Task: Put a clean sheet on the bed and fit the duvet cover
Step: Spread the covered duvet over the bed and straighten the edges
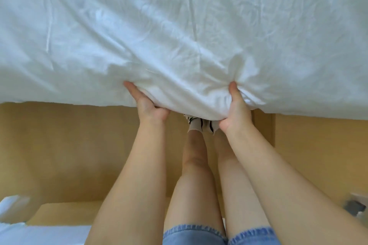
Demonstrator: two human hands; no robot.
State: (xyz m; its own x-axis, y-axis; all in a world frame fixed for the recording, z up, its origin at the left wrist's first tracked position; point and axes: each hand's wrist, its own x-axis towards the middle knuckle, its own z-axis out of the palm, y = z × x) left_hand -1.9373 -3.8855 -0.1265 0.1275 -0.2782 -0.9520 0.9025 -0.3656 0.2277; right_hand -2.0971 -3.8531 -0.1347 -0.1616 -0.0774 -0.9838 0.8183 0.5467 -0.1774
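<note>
Both hands hold the near edge of the white bedding (179,36), which spreads wide across the far side. The left hand (148,105) grips it, thumb on top, fingers tucked under. The right hand (236,109) pinches a fold the same way. Striped socks (201,125) stand on the wooden floor (59,145) just under that edge. More white cloth (29,232) lies near left

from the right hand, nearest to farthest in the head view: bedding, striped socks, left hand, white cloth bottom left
1. bedding: the right hand grips its near edge.
2. striped socks: just left of that hand, under the edge.
3. left hand: further left, also gripping the edge.
4. white cloth: far lower-left corner.
</note>
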